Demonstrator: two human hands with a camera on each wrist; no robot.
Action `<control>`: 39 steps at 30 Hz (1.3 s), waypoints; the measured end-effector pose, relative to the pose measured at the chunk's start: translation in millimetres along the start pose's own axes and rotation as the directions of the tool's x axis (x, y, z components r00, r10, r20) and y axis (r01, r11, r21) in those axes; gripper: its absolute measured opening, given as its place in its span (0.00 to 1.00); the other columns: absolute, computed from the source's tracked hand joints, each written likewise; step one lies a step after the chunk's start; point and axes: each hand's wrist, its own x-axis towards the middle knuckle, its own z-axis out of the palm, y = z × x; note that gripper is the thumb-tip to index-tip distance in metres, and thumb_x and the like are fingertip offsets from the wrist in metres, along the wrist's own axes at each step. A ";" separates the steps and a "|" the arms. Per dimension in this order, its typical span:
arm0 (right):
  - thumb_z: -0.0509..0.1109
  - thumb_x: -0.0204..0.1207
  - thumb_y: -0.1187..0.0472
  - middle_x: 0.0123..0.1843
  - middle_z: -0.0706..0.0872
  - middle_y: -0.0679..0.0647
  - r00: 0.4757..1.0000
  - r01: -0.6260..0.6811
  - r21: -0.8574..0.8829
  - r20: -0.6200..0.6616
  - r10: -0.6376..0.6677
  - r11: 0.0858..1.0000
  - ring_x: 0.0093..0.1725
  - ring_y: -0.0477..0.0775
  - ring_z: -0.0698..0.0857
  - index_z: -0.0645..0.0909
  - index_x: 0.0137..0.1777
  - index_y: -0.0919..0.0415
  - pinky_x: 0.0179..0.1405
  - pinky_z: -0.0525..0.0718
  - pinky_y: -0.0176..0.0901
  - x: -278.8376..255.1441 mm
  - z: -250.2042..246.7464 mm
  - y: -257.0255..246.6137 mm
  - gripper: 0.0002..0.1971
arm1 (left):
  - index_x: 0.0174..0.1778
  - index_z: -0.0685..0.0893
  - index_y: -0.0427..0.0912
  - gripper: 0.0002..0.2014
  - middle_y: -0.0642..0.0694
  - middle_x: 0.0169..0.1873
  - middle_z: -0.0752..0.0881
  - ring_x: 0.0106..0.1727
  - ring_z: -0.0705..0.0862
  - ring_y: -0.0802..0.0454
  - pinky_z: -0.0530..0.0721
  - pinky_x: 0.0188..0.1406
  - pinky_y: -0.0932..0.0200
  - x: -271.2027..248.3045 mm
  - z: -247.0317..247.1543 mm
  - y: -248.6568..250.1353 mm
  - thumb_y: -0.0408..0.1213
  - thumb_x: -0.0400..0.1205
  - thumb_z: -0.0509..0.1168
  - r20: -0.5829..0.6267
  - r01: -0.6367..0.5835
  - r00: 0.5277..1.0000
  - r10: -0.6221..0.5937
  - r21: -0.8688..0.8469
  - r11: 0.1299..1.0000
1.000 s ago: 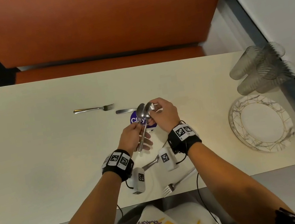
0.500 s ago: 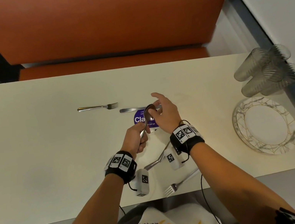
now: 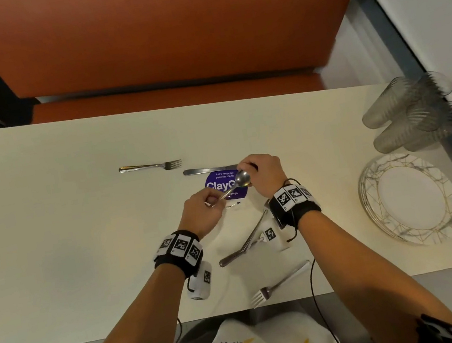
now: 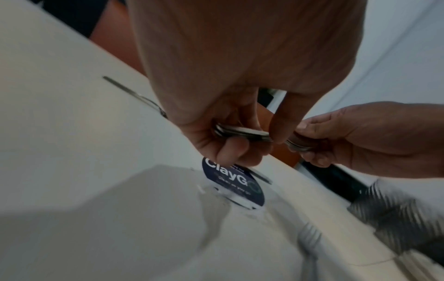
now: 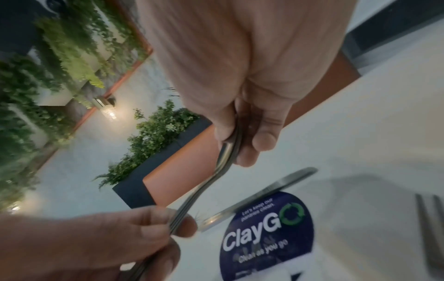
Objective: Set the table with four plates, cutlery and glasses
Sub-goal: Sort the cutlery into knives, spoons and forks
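Sorting cutlery, before any place is laid. My left hand [image 3: 206, 212] pinches the handles of a nested bundle of spoons [image 3: 242, 179] above the table [image 3: 54, 260]; my right hand [image 3: 264, 175] grips the bowl end. I cannot tell how many spoons. Next, I judge, one must be peeled off without spilling the rest. Loose on the table: two forks [image 3: 150, 166] [image 3: 279, 283], one knife [image 3: 208, 169], one further utensil [image 3: 243, 247]. Plates [image 3: 410, 197] stacked, count unclear; four glasses [image 3: 415, 112] lying clustered.

Head view bright, evenly lit, edges bowed — wrist views dimmer, motion-blurred, soft shadows on table [image 3: 49, 231].
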 end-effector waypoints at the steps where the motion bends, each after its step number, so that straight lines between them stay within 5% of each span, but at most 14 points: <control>1: 0.68 0.84 0.62 0.43 0.91 0.50 0.999 -0.046 0.010 -0.016 0.047 0.999 0.41 0.48 0.87 0.91 0.49 0.63 0.42 0.82 0.29 0.4 -0.4 5.5 0.10 | 0.50 0.89 0.49 0.04 0.49 0.39 0.89 0.41 0.88 0.53 0.83 0.40 0.64 5.3 -0.2 -3.6 0.36 0.82 0.74 -0.034 -0.036 0.999 0.037 0.030 0.999; 6: 0.70 0.83 0.61 0.42 0.93 0.56 0.971 -0.226 0.097 -0.057 0.232 0.969 0.35 0.56 0.90 0.92 0.49 0.61 0.36 0.90 0.44 3.2 3.7 29.5 0.08 | 0.53 0.90 0.47 0.06 0.49 0.46 0.92 0.47 0.89 0.50 0.89 0.50 0.53 33.7 -2.5 -4.8 0.36 0.80 0.74 -0.031 -0.150 0.985 0.168 0.312 0.938; 9: 0.71 0.82 0.66 0.42 0.92 0.64 0.938 -0.329 0.219 -0.034 0.344 0.919 0.27 0.57 0.88 0.91 0.48 0.65 0.25 0.89 0.41 2.2 4.2 33.8 0.07 | 0.53 0.90 0.49 0.07 0.50 0.48 0.91 0.49 0.88 0.47 0.88 0.50 0.49 46.8 -0.2 2.1 0.38 0.80 0.72 0.019 -0.191 0.977 0.213 0.525 0.829; 12: 0.71 0.82 0.67 0.42 0.92 0.66 0.916 -0.383 0.270 -0.013 0.401 0.883 0.28 0.60 0.89 0.90 0.47 0.64 0.29 0.92 0.49 5.1 8.7 37.8 0.06 | 0.53 0.90 0.50 0.05 0.51 0.50 0.87 0.51 0.86 0.48 0.86 0.50 0.50 56.8 -0.7 2.2 0.41 0.82 0.71 0.020 -0.193 0.973 0.231 0.626 0.756; 16: 0.73 0.78 0.64 0.40 0.92 0.58 0.943 -0.322 0.117 -0.052 0.329 0.940 0.35 0.61 0.92 0.89 0.43 0.60 0.37 0.93 0.59 3.3 24.5 41.9 0.05 | 0.53 0.91 0.48 0.06 0.48 0.51 0.87 0.56 0.84 0.47 0.85 0.51 0.51 58.4 -1.8 -10.3 0.42 0.82 0.72 -0.019 -0.169 0.971 0.240 0.653 0.738; 20: 0.74 0.78 0.66 0.44 0.91 0.58 0.960 -0.269 0.049 -0.074 0.272 0.962 0.40 0.59 0.91 0.90 0.46 0.64 0.36 0.93 0.54 3.6 27.0 41.2 0.04 | 0.55 0.91 0.44 0.07 0.46 0.54 0.87 0.61 0.82 0.47 0.84 0.53 0.53 58.3 1.9 -18.1 0.40 0.84 0.74 -0.045 -0.154 0.972 0.230 0.615 0.773; 25: 0.74 0.78 0.63 0.42 0.92 0.54 0.964 -0.267 -0.067 -0.021 0.267 0.961 0.40 0.56 0.90 0.91 0.46 0.61 0.47 0.91 0.54 24.6 23.8 59.4 0.05 | 0.53 0.92 0.43 0.08 0.44 0.52 0.90 0.62 0.81 0.42 0.86 0.59 0.47 76.5 12.6 -17.6 0.40 0.81 0.77 -0.043 -0.150 0.976 0.215 0.585 0.797; 29: 0.72 0.81 0.62 0.49 0.93 0.55 0.971 -0.236 -0.108 0.002 0.238 0.966 0.47 0.49 0.86 0.92 0.51 0.61 0.45 0.75 0.30 25.8 19.6 58.9 0.08 | 0.52 0.93 0.42 0.07 0.43 0.50 0.90 0.60 0.81 0.41 0.84 0.58 0.47 78.8 11.8 -18.2 0.39 0.81 0.77 -0.064 -0.143 0.973 0.221 0.585 0.798; 31: 0.71 0.82 0.62 0.50 0.93 0.55 0.972 -0.234 -0.108 0.002 0.235 0.966 0.47 0.48 0.84 0.92 0.52 0.61 0.47 0.72 0.30 26.2 16.2 58.7 0.08 | 0.53 0.94 0.43 0.07 0.43 0.51 0.90 0.60 0.81 0.41 0.83 0.58 0.47 79.2 11.1 -18.7 0.39 0.81 0.77 -0.057 -0.148 0.973 0.224 0.594 0.791; 39: 0.69 0.82 0.60 0.46 0.92 0.51 0.951 -0.298 -0.022 -0.097 0.295 0.954 0.44 0.48 0.85 0.91 0.49 0.60 0.41 0.78 0.23 16.2 -9.5 66.7 0.09 | 0.59 0.90 0.44 0.14 0.44 0.55 0.88 0.62 0.81 0.40 0.80 0.60 0.44 71.2 9.2 -21.8 0.42 0.79 0.77 -0.059 -0.180 0.957 0.284 0.645 0.743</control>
